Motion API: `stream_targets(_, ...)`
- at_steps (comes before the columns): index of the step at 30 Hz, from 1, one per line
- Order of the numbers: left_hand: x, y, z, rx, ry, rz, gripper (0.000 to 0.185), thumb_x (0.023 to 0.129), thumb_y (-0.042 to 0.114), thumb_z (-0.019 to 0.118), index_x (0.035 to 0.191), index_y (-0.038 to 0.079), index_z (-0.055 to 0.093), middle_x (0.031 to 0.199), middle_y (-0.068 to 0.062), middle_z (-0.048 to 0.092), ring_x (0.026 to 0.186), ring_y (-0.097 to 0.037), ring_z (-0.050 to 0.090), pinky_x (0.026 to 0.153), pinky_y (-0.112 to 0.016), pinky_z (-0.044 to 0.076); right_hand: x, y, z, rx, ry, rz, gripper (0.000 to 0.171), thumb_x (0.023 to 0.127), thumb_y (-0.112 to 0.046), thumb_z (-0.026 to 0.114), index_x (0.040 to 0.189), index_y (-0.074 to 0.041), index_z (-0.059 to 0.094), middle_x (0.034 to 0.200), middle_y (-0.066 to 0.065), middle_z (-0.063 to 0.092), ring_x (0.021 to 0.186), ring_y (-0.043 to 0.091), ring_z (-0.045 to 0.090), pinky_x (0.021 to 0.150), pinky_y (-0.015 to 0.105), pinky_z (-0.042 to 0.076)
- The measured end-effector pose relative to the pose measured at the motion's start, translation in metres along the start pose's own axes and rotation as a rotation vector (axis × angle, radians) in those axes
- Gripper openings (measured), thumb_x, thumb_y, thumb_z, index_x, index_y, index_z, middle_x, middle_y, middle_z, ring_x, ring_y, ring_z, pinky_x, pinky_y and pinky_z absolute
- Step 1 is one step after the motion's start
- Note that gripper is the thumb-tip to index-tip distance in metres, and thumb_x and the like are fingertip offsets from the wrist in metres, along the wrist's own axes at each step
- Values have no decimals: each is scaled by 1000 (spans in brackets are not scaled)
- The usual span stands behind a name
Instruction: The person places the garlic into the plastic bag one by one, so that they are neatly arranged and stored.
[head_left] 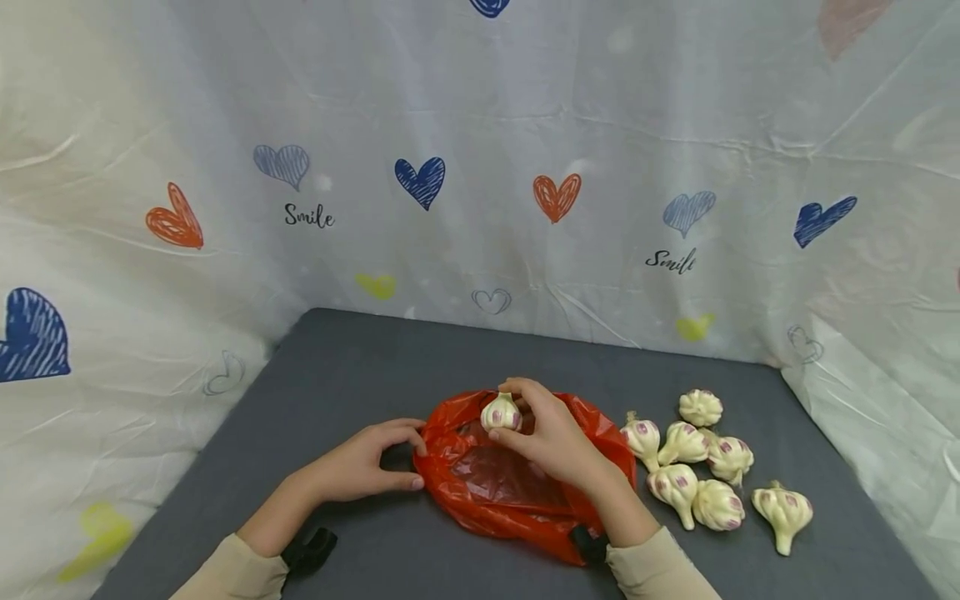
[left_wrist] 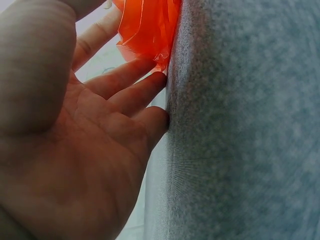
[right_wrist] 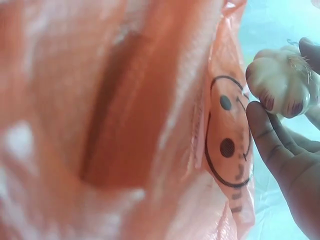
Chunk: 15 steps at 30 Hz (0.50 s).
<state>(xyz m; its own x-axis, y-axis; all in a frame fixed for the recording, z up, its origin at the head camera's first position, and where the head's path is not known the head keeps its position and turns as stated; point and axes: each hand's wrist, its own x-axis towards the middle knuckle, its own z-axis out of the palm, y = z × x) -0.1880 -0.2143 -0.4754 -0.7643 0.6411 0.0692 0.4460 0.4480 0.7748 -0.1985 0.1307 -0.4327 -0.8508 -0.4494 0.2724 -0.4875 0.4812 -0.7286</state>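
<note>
A red plastic bag (head_left: 480,492) lies with its mouth spread wide on the dark table. Above the mouth, my right hand (head_left: 551,429) pinches a garlic bulb (head_left: 500,413) between thumb and fingers. The right wrist view shows that bulb (right_wrist: 282,82) at the fingertips, beside the bag's printed smiley face (right_wrist: 230,132). My left hand (head_left: 367,462) rests at the bag's left rim, its fingertips touching the plastic. In the left wrist view its fingers (left_wrist: 127,80) are loosely extended against the bag. The bag's bottom is hard to make out.
Several garlic bulbs (head_left: 675,487) lie in a group right of the bag. A single bulb (head_left: 782,510) sits apart, further right. Behind the table (head_left: 360,350) hangs a white curtain (head_left: 487,108) printed with hearts.
</note>
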Motion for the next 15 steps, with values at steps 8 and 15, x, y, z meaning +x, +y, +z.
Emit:
stream_targets(8,0,1,0,-15,-2,3,29,98,48,83,118,34,70,165,-10,50,154,-40,43,119,-68,39,0,-1,9,-39,-49,-8,67,96,-33,89,151,-10,58,152,-1,58,119,14,63,99,40,58)
stream_targets(15,-1,1,0,-15,1,9,29,97,49,83,118,33,69,165,-10,50,154,-40,44,119,-69,38,1,-1,13,-29,-74,7,66,96,-37,88,150,-12,59,148,-2,61,124,15,62,103,45,56)
